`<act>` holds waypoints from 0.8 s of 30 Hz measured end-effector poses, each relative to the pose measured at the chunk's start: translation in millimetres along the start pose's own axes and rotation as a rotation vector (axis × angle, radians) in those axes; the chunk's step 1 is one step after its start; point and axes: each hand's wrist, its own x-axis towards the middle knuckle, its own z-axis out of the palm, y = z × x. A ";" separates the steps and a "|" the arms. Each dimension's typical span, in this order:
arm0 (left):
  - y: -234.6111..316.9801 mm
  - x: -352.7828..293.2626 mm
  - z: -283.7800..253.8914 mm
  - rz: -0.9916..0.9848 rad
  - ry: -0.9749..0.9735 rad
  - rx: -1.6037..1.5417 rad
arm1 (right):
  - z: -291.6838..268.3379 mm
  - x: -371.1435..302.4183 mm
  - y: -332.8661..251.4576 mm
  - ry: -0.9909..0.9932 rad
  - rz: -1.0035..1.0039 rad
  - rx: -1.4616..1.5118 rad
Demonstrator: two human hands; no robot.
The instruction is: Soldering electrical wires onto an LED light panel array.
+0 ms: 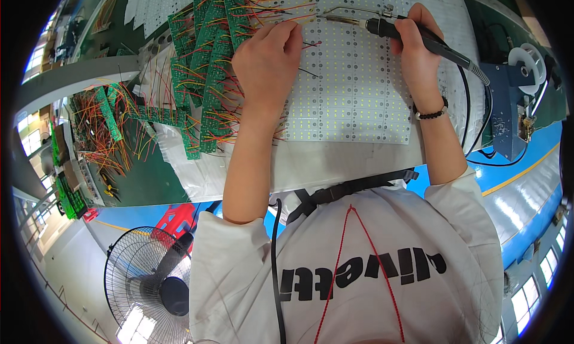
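My right hand (418, 51) is wrapped round the black handle of a soldering iron (382, 28), which has a thin metal feed tube (353, 10) alongside its tip. The tip points left, over a white LED panel (350, 87) with rows of small yellow LEDs. My left hand (266, 66) is closed, its thumb and fingers pressed together at the panel's left part; whatever they pinch is hidden. Beside it lie overlapping green circuit boards (216, 75) with red, yellow and black wires. Several wires reach across the panel near my left fingers.
A blue solder feeder (508, 114) with a white spool (526, 69) stands at the right, its black cable running to the iron. More wired boards (107, 114) are piled at the left, beyond a grey bar (78, 78). A black fan (149, 278) stands below the table's left side.
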 end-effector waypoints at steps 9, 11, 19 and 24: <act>1.6 1.0 -2.2 -0.013 -0.023 0.039 | -2.0 -0.1 -0.4 0.006 0.022 0.027; 0.1 1.1 0.7 -0.002 -0.001 0.025 | -3.1 1.0 1.8 0.021 0.041 0.042; -1.5 0.6 0.6 0.009 0.010 -0.009 | -3.1 2.7 4.9 0.022 0.044 0.142; 0.0 1.4 -8.5 0.050 -0.058 -0.028 | -1.9 1.6 2.4 0.019 0.055 0.134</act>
